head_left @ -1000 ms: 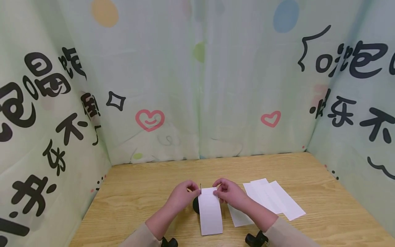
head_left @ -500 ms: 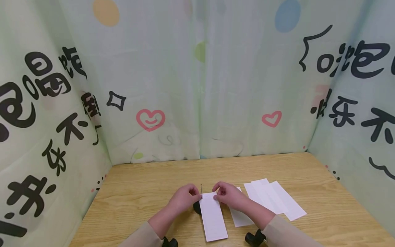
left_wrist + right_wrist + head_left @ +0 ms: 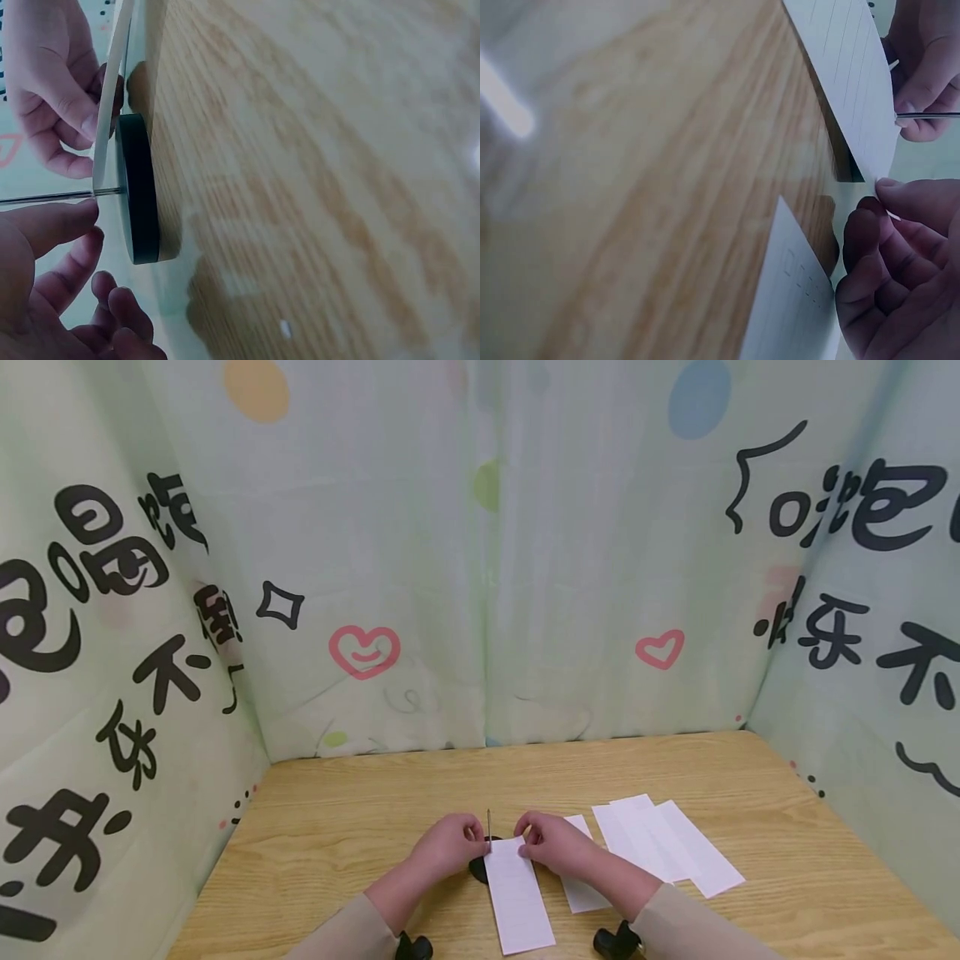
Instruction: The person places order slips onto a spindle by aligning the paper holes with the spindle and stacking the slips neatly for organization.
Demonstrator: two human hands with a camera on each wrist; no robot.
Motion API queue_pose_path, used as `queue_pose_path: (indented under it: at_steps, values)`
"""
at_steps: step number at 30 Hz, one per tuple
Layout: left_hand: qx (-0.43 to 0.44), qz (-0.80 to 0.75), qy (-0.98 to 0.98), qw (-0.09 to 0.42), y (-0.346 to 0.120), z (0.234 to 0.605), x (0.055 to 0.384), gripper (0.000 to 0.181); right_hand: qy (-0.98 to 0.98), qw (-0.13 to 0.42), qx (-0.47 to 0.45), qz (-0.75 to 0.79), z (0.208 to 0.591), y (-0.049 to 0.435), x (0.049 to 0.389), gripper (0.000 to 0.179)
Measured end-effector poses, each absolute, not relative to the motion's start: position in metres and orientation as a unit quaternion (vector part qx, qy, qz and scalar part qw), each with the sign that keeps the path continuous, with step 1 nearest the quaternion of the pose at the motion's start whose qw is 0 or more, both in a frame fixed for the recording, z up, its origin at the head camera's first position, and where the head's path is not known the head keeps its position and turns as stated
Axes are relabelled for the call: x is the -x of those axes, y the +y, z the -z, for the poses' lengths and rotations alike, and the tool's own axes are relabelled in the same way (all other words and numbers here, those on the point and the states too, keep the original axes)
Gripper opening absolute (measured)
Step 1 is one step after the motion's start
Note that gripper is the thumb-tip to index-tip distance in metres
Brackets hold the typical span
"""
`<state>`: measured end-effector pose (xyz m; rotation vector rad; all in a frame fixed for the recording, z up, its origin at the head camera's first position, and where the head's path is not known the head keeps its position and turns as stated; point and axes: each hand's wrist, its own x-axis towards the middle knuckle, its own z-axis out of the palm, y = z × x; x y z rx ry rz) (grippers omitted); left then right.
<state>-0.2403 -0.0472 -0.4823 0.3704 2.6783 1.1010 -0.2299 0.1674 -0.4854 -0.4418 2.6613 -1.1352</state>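
Observation:
A white paper slip (image 3: 519,902) with faint ruled lines is held by its far corners. My left hand (image 3: 450,846) pinches the left corner right beside a thin upright metal spike (image 3: 489,824). My right hand (image 3: 557,846) pinches the right corner between thumb and fingers. In the left wrist view the slip (image 3: 112,97) appears nearly edge-on, and the spike (image 3: 45,198) shows on both sides of it at the corner. A round black base (image 3: 139,195) carries the spike on the table, below the slip. In the head view the slip partly covers this base (image 3: 477,870).
Several white slips (image 3: 637,839) lie overlapping on the wooden table (image 3: 360,793) to the right. One slip (image 3: 588,896) lies partly beneath my right forearm. Printed curtains (image 3: 420,568) enclose the table at the back and both sides.
Both hands have come lower and slightly nearer with the slip. Its near end has swung a little to the right. More of the spike and the base's far rim now show.

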Motion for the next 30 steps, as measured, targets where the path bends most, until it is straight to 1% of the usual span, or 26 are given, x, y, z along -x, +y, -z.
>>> queue_pose_path:
  at_steps: [14,25,30]
  values:
    - [-0.132,-0.341,0.925,0.107,-0.0447,0.4791,0.2374,0.021,0.916,0.102,0.15,0.358,0.4887,0.1655,0.2297,0.015]
    - [-0.12,-0.327,0.932,0.101,-0.0446,0.4776,0.2364,0.021,0.92,0.1,0.143,0.352,0.4891,0.1654,0.2287,0.016]
    - [-0.108,-0.332,0.932,0.1,-0.0471,0.4803,0.2344,0.025,0.919,0.096,0.136,0.358,0.4886,0.1679,0.2268,0.021]
